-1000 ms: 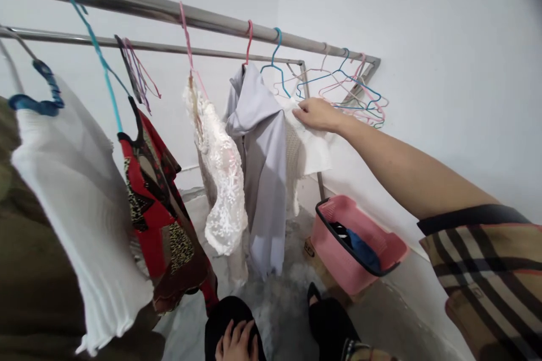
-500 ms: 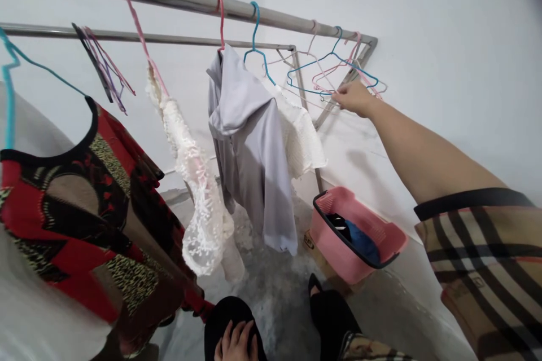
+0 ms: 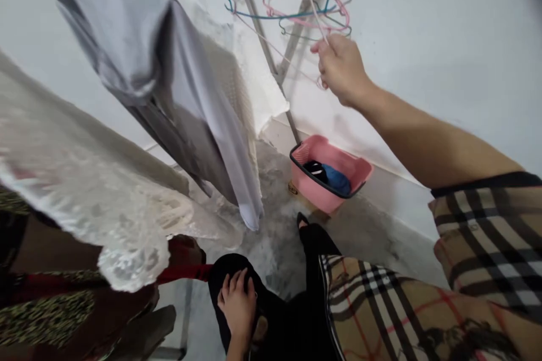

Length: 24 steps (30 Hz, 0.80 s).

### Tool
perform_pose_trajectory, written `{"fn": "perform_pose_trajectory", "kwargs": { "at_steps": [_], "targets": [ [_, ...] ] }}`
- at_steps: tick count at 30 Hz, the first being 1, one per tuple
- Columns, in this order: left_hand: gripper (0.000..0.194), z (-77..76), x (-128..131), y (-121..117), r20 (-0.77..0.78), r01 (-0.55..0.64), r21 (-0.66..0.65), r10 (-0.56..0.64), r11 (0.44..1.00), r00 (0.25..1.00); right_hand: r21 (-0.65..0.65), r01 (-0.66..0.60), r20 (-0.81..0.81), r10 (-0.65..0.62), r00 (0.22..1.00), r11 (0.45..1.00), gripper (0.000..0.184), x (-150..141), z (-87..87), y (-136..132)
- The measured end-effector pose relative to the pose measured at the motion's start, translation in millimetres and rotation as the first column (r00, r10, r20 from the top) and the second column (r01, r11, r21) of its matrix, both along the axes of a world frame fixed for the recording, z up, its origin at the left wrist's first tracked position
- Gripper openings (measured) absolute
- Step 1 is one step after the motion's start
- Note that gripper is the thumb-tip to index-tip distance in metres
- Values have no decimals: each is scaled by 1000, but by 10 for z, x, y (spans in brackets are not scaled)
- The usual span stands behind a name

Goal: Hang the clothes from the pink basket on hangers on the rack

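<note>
Visibly, a white lace garment (image 3: 84,180) hangs at nine o'clock, a grey garment (image 3: 127,22) at ten. Left hand (image 3: 239,299): unclenched on the black-clad knee (image 3: 231,263), half past six. Pale pink hanger (image 3: 314,5): twelve o'clock, gripped near one corner by the right hand (image 3: 341,65), half past one.

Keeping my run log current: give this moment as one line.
Right hand: grips pale pink hanger | Left hand: on black-clad knee | Nearby: grey garment, hanging; pink basket, blue item inside
</note>
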State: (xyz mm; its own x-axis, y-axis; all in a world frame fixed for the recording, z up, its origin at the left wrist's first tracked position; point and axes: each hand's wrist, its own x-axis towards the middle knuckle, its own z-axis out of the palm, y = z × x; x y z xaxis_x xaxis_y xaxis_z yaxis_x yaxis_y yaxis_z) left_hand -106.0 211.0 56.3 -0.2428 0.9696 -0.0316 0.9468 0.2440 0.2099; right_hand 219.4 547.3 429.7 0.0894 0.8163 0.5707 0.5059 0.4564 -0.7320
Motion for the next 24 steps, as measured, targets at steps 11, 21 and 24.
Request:
{"fn": "perform_pose_trajectory", "kwargs": {
  "at_steps": [11, 21, 24],
  "targets": [
    [37, 43, 319, 371, 270, 96, -104, -65, 990, 961, -423, 103, -371, -276, 887, 900, 26, 499, -2247, -2159],
    [62, 440, 1502, 1197, 944, 415, -140, -6, 899, 330, -711, -131, -287, -115, 951, 691, 37, 471, -2782, -2210],
    [80, 610, 1809, 1311, 969, 474, -209, 245, 855, -14, -685, -339, -266, 212, 940, 645, 32, 293, -2825, -2125]
  ]
}}
